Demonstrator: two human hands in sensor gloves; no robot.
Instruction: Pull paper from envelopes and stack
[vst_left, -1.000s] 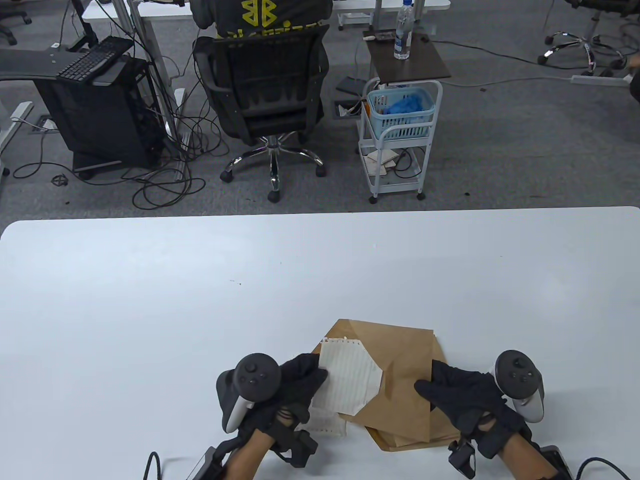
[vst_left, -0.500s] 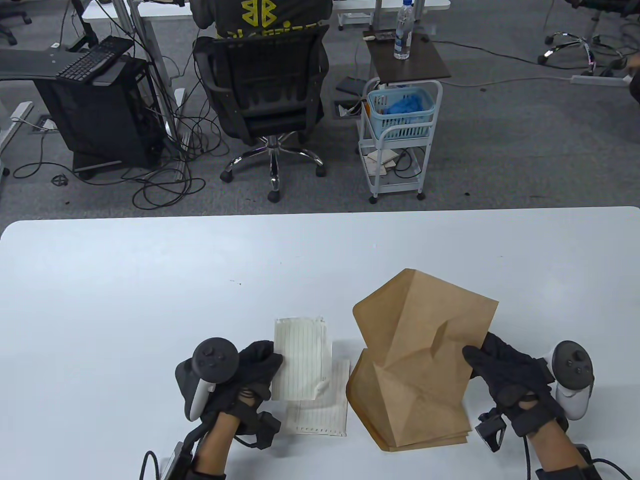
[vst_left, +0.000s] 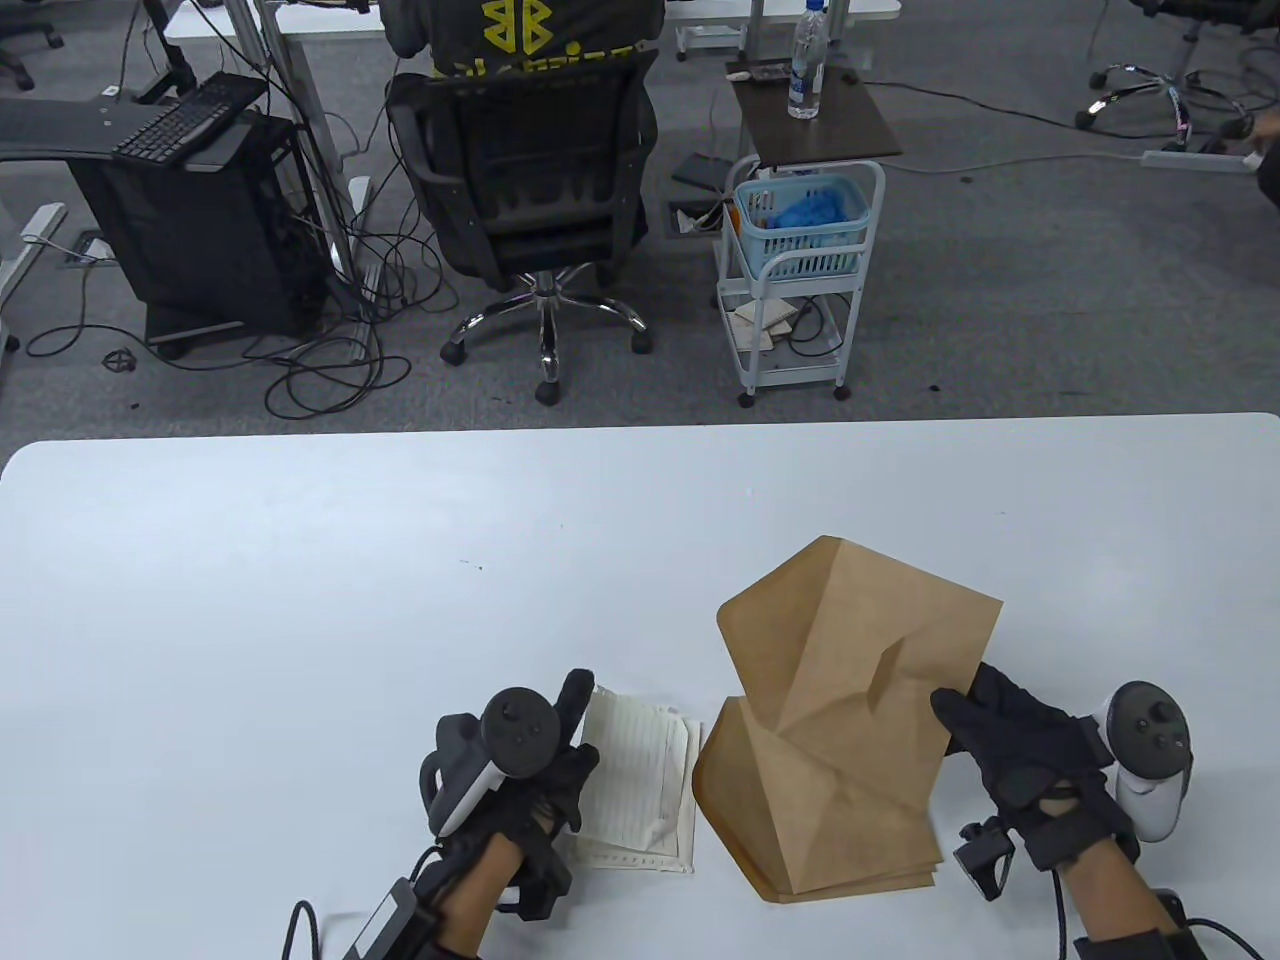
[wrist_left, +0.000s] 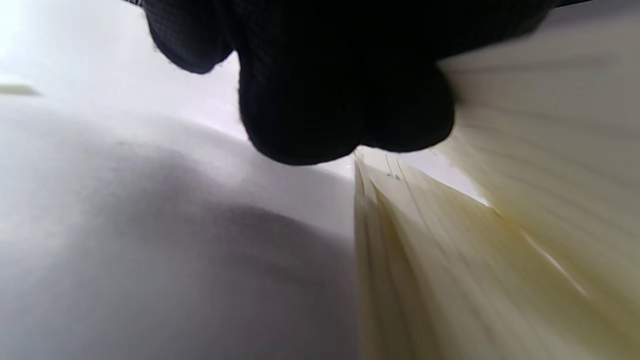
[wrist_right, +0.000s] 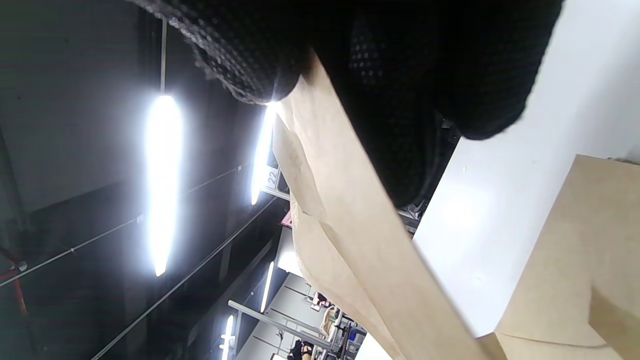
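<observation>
My left hand (vst_left: 575, 750) grips a cream lined sheet (vst_left: 640, 745) by its left edge and holds it low over the small stack of lined sheets (vst_left: 640, 845) on the white table (vst_left: 300, 600). The left wrist view shows my gloved fingers (wrist_left: 340, 100) bunched at the sheet's edge (wrist_left: 540, 150), with the stack (wrist_left: 450, 280) below. My right hand (vst_left: 965, 715) pinches the right edge of a creased brown envelope (vst_left: 870, 640) and holds it tilted up above a pile of brown envelopes (vst_left: 830, 830). The right wrist view shows the held envelope (wrist_right: 350, 240) between my fingers.
The envelope pile lies right next to the paper stack near the table's front edge. Beyond the table's far edge stand an office chair (vst_left: 530, 190) with a seated person and a white cart (vst_left: 795, 270) holding a blue basket.
My left hand pulled the lined sheet out of the envelope, carried it left, then lowered it onto the stack. My right hand lifted the envelope and moved right; it has since held nearly still.
</observation>
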